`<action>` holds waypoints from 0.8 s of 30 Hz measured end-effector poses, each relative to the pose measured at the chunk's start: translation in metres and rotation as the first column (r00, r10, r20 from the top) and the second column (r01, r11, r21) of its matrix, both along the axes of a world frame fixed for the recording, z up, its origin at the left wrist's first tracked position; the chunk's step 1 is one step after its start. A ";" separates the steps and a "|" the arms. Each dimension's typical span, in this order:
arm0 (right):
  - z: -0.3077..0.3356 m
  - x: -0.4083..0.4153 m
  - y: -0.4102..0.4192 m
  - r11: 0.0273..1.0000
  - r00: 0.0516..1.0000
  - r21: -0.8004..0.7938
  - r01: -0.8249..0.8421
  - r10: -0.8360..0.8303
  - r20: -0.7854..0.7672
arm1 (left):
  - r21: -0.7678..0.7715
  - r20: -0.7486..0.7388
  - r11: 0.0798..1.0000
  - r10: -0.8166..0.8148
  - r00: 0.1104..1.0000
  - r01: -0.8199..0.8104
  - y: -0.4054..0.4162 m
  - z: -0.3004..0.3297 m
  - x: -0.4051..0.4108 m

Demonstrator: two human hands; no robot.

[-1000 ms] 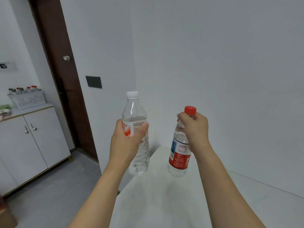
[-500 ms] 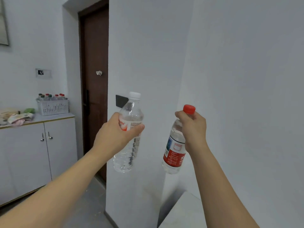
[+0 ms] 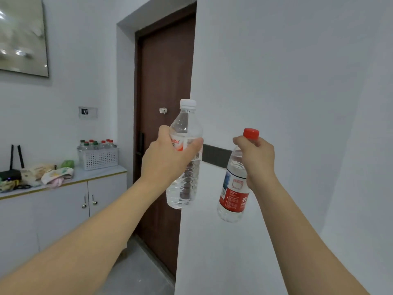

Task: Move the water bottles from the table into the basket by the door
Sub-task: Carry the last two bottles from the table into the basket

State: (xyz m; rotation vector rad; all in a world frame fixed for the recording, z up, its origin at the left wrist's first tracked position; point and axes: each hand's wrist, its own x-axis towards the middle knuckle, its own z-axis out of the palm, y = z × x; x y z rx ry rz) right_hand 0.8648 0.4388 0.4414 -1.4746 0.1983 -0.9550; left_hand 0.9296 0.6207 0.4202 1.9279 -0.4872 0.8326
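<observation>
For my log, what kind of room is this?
Probably a home entryway: a brown door, a white cabinet with a router, and a framed picture on the wall.

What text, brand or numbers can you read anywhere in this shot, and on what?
"...aha", red letters partly hidden by the left hand, on the label of the clear white-capped plastic bottle.
Barcode beside it: digits too small.
Red-and-white label on the clear red-capped plastic bottle in the right hand: white characters and fine print, blurred, unreadable.
Bottles in the white perforated basket: labels too small.
</observation>
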 end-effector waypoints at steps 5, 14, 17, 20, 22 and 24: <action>0.018 0.077 0.068 0.999 0.999 0.050 0.001 -0.003 0.048 | 0.009 0.071 1.000 0.028 0.997 -0.029 0.070 0.024 0.083; 0.025 0.216 0.143 0.997 0.999 0.080 0.005 -0.008 0.033 | 0.023 0.002 0.998 0.060 0.998 -0.060 0.142 0.026 0.217; 0.018 0.268 0.159 0.995 0.999 0.089 -0.043 0.041 0.017 | -0.070 -0.047 0.997 0.020 0.999 -0.023 0.160 0.020 0.263; 0.011 0.326 0.172 0.989 0.994 0.107 -0.104 0.102 0.027 | -0.083 -0.045 0.997 -0.003 0.999 -0.001 0.176 0.019 0.313; 0.012 0.365 0.180 0.981 0.988 0.122 -0.151 0.147 0.041 | -0.083 -0.079 0.995 -0.056 0.995 0.050 0.186 0.024 0.347; 0.018 0.403 0.185 0.974 0.982 0.129 -0.184 0.177 0.063 | -0.104 -0.138 0.987 -0.133 0.982 0.119 0.198 0.035 0.382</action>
